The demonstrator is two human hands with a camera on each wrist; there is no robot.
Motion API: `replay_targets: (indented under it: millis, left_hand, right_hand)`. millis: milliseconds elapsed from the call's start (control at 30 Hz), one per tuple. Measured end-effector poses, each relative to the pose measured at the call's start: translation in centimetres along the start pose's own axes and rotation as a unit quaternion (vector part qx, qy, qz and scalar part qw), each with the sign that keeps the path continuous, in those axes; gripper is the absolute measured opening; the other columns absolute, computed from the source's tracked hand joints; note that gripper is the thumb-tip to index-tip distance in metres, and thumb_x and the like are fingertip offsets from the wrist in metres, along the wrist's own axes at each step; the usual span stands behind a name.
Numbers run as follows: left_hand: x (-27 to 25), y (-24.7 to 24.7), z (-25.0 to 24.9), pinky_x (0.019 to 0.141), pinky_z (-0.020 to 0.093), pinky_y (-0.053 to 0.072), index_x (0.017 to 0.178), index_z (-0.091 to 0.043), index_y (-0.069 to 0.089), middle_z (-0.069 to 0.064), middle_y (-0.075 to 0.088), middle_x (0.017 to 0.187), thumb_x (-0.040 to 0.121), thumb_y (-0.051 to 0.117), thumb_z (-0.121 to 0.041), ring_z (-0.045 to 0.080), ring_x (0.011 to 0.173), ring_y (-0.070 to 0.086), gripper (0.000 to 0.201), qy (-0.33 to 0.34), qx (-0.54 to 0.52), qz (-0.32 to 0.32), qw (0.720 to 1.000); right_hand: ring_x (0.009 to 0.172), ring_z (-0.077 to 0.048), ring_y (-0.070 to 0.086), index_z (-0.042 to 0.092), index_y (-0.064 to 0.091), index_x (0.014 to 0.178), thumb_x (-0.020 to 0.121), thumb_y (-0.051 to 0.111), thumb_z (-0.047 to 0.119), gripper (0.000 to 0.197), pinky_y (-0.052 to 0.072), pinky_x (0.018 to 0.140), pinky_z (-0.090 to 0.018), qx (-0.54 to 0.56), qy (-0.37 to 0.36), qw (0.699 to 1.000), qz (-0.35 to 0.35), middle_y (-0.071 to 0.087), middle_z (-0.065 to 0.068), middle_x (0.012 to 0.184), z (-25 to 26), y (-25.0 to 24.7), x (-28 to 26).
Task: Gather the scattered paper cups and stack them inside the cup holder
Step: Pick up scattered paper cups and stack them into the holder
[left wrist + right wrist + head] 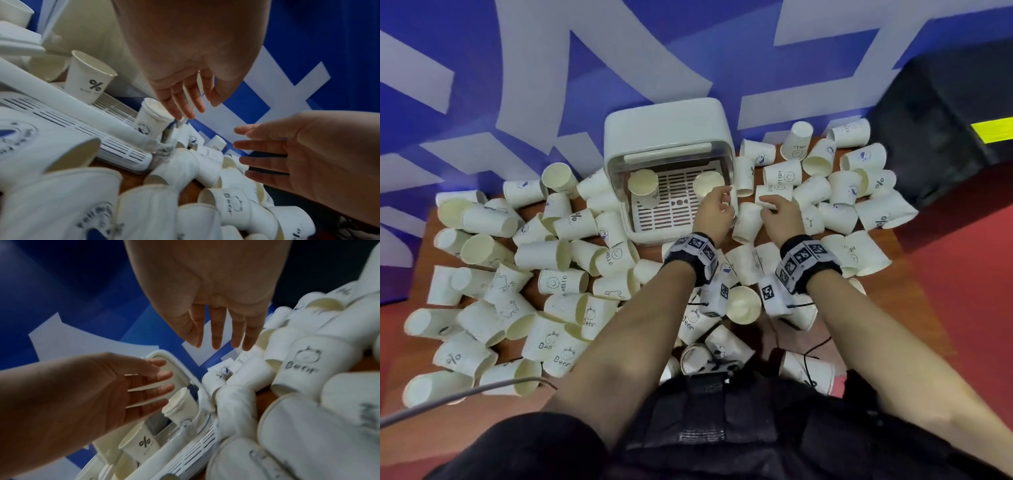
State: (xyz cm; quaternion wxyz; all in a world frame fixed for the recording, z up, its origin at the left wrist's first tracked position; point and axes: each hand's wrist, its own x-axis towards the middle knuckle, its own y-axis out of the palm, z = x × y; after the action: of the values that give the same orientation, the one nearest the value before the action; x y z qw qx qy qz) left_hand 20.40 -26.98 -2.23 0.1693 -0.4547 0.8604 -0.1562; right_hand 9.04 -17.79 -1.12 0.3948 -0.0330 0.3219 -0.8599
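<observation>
1. 2 upright cups, a "%" cup (643, 186) and a second cup (708, 184), are seen inside the cup holder (667, 126).
2. Left hand (714, 209) grip: fingers apart, nothing held, just beside the second cup.
3. Right hand (780, 212) grip: fingers apart, nothing held, above scattered cups (544, 255) on the table (431, 219).

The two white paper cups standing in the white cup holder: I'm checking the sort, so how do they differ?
The left white paper cup shows a black percent sign; the right white paper cup bears a round blue emblem. The left one stands clear of both hands; the right one sits just under the left hand fingertips. Both stand upright, mouths up, singly in the white cup holder.
</observation>
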Motion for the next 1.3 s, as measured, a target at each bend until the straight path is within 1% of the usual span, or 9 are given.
replay_targets:
  millis: [133, 333, 433, 500, 567, 700, 867, 1033, 1300]
  left_hand:
    - [-1.3, 3.6, -1.8, 0.091, 0.029, 0.045, 0.123, -0.005, 0.056, 0.014, 0.063, 0.112, 0.087, 0.047, 0.001, 0.023, 0.103, 0.058, 0.038, 0.011, -0.026, 0.034, 0.999]
    - [-1.8, 10.4, -5.1, 0.074, 0.013, 0.046, 0.12, -0.005, 0.058, 0.006, 0.059, 0.098, 0.089, 0.046, 0.002, 0.018, 0.09, 0.056, 0.034, 0.01, -0.073, 0.059, 0.996]
    - [-1.7, 13.5, -6.9, 0.08, 0.026, 0.048, 0.12, -0.006, 0.057, 0.008, 0.06, 0.1, 0.088, 0.046, 0.002, 0.016, 0.088, 0.055, 0.036, 0.006, -0.081, 0.09, 0.993]
    - [-1.5, 15.4, -7.7, 0.078, 0.024, 0.047, 0.122, -0.008, 0.057, 0.006, 0.06, 0.101, 0.088, 0.047, 0.0, 0.014, 0.088, 0.054, 0.036, 0.004, -0.07, 0.114, 0.991]
    - [-1.1, 17.0, -8.4, 0.076, 0.017, 0.044, 0.123, -0.01, 0.057, 0.003, 0.058, 0.103, 0.089, 0.05, -0.002, 0.013, 0.09, 0.053, 0.036, 0.002, -0.055, 0.134, 0.989]
    - [-0.6, 19.6, -9.7, 0.081, 0.022, 0.043, 0.124, -0.009, 0.056, 0.007, 0.059, 0.111, 0.088, 0.051, -0.001, 0.014, 0.092, 0.053, 0.037, -0.008, -0.029, 0.161, 0.987]
    - [0.9, 22.4, -10.6, 0.075, 0.022, 0.047, 0.131, -0.01, 0.049, 0.009, 0.055, 0.124, 0.089, 0.054, -0.004, 0.016, 0.096, 0.053, 0.043, -0.036, 0.018, 0.19, 0.981]
    - [2.5, 24.9, -10.1, 0.095, 0.042, 0.049, 0.139, -0.011, 0.04, 0.015, 0.048, 0.136, 0.088, 0.06, -0.011, 0.03, 0.11, 0.057, 0.055, -0.067, 0.086, 0.219, 0.97]
    - [4.2, 26.8, -9.2, 0.102, 0.04, 0.043, 0.143, -0.018, 0.036, 0.013, 0.049, 0.138, 0.09, 0.059, -0.016, 0.028, 0.12, 0.051, 0.058, -0.123, 0.075, 0.218, 0.965]
  right_hand:
    - [0.117, -0.023, 0.053, 0.009, 0.062, 0.121, 0.093, 0.049, 0.009, 0.031, 0.033, 0.084, -0.014, 0.036, 0.037, 0.998, -0.029, 0.059, -0.013, 0.126, -2.4, -3.7, -1.1]
    - [0.114, -0.025, 0.056, 0.008, 0.064, 0.117, 0.09, 0.052, 0.008, 0.03, 0.043, 0.098, -0.031, 0.092, 0.068, 0.991, -0.076, 0.062, -0.013, 0.121, -5.7, -10.6, -0.9]
    - [0.109, -0.023, 0.057, 0.009, 0.063, 0.118, 0.09, 0.051, 0.008, 0.03, 0.044, 0.086, -0.02, 0.114, 0.091, 0.985, -0.096, 0.062, -0.011, 0.119, -7.7, -14.2, -0.5]
    - [0.096, -0.021, 0.057, 0.01, 0.063, 0.117, 0.09, 0.05, 0.007, 0.03, 0.045, 0.075, -0.015, 0.128, 0.112, 0.979, -0.113, 0.064, -0.01, 0.111, -9.0, -16.1, 0.0]
    - [0.094, -0.02, 0.057, 0.012, 0.064, 0.117, 0.088, 0.051, 0.008, 0.032, 0.047, 0.085, -0.027, 0.135, 0.128, 0.975, -0.123, 0.064, -0.012, 0.113, -10.5, -17.5, 0.8]
    - [0.104, -0.025, 0.059, 0.015, 0.064, 0.117, 0.085, 0.053, 0.007, 0.035, 0.047, 0.096, -0.037, 0.145, 0.171, 0.965, -0.132, 0.063, -0.012, 0.118, -12.6, -19.4, 2.6]
    - [0.115, -0.029, 0.054, 0.01, 0.054, 0.128, 0.086, 0.056, 0.006, 0.042, 0.041, 0.096, -0.032, 0.115, 0.201, 0.968, -0.097, 0.057, -0.016, 0.124, -15.2, -20.8, 4.4]
    - [0.116, -0.03, 0.054, 0.01, 0.051, 0.133, 0.086, 0.057, 0.006, 0.047, 0.042, 0.097, -0.033, 0.112, 0.217, 0.967, -0.066, 0.057, -0.016, 0.126, -17.1, -21.4, 6.1]
    - [0.118, -0.025, 0.053, 0.012, 0.058, 0.127, 0.088, 0.057, 0.009, 0.039, 0.036, 0.09, -0.022, 0.095, 0.23, 0.968, -0.031, 0.056, -0.011, 0.13, -18.3, -21.2, 8.5]
